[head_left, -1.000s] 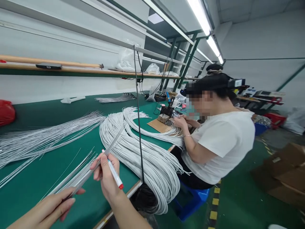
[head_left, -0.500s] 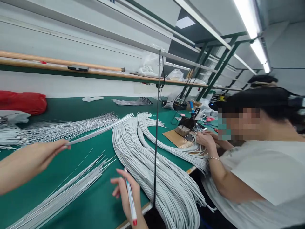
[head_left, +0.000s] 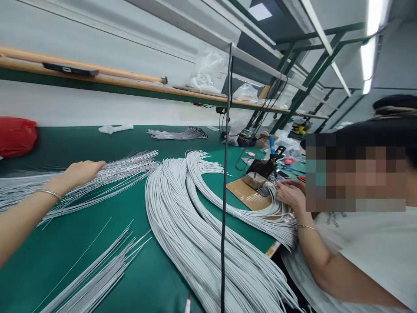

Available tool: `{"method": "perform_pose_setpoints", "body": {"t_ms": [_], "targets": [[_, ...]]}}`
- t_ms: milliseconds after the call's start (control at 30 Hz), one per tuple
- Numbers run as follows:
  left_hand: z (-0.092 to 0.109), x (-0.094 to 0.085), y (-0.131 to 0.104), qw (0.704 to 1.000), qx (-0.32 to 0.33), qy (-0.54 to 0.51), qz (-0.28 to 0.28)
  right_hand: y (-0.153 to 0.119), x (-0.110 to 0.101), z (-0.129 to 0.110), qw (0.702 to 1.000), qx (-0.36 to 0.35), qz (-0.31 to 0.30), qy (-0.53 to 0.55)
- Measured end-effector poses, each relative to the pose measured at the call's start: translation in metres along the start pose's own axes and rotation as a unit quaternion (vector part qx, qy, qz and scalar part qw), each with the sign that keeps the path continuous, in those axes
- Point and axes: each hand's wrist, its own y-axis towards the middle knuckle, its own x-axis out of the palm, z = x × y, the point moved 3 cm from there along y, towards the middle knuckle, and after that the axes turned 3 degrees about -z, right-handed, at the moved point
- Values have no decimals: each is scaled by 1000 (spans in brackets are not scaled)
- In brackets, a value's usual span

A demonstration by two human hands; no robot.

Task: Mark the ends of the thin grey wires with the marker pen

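Observation:
At the left, my left hand [head_left: 84,171] rests at the long bundle of thin grey wires [head_left: 130,167], fingers closed together; what it grips is hidden. My right hand is out of view; only the red tip of a pen [head_left: 188,303] shows at the bottom edge. A large curved bundle of white cables [head_left: 182,217] fills the middle. Another bundle of straight wires [head_left: 94,278] lies at the lower left.
On the right a person [head_left: 361,256] bends over cable ends beside a brown board [head_left: 243,191] and a blue-handled tool [head_left: 272,145]. A black vertical cord [head_left: 224,195] hangs in front. Above runs a shelf [head_left: 137,84] with a phone [head_left: 70,69].
My left hand has moved up and left, onto the grey wires; the strand it held now lies along them. My right hand has dropped out of view, leaving only the pen's tip.

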Motion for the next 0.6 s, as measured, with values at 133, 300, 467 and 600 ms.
{"method": "perform_pose_setpoints", "body": {"t_ms": [133, 300, 467, 600], "targets": [[-3, 34, 38, 999, -19, -30, -9, 107, -86, 31, 997, 12, 56, -43], [-11, 66, 51, 998, -29, -48, -14, 172, -146, 54, 993, 30, 87, -68], [-18, 73, 20, 997, -45, -37, 54, 94, -83, 38, 995, 9, 65, -75], [-27, 94, -35, 992, -53, -116, -24, 3, -7, 13, 995, -7, 47, -83]]}}
